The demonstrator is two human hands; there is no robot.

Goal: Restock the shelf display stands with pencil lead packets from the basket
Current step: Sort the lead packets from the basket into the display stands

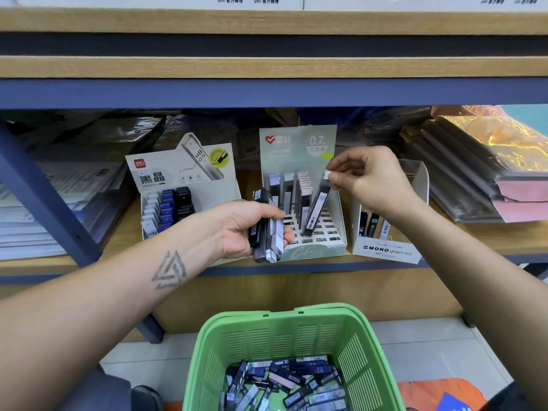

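My left hand (246, 229) grips a bundle of several dark pencil lead packets (268, 232) in front of the middle display stand (299, 149), a pale green one marked 0.7. My right hand (370, 180) pinches the white cap of one lead packet (317, 207), which leans tilted with its lower end in the stand's slotted grid. A few packets stand upright in the stand's back rows. Below, the green basket (246, 330) holds many loose packets (284, 384).
A deli HB 0.5 stand (178, 173) with white, blue and black packets sits on the left. A white MONO graph MG stand (388, 250) sits on the right. Stacked papers and plastic-wrapped stock fill both shelf ends behind. Wooden shelf boards run overhead.
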